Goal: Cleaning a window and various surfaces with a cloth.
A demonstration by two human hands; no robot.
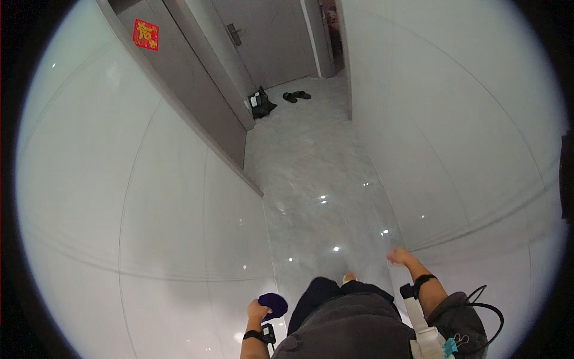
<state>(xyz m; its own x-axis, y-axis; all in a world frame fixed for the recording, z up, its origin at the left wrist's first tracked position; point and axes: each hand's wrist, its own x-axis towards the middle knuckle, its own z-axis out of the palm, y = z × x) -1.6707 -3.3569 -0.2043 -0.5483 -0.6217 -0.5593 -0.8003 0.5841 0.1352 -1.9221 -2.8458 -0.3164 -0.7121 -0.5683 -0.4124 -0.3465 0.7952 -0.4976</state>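
My left hand, low in the picture beside the left wall, grips a dark purple item, soft-looking like a folded cloth. Its underside and exact kind cannot be made out. Out to the right, close to the right wall, hangs my right hand. It is slightly blurred and no object shows in it; how far its fingers are closed cannot be told. Both wrists wear black straps, the left one carrying a small device.
A glossy grey tiled floor runs between pale tiled walls. Ahead are a grey door with a lever handle, a black bag and dark slippers. A red decoration hangs on the left door. A narrow opening is at far right.
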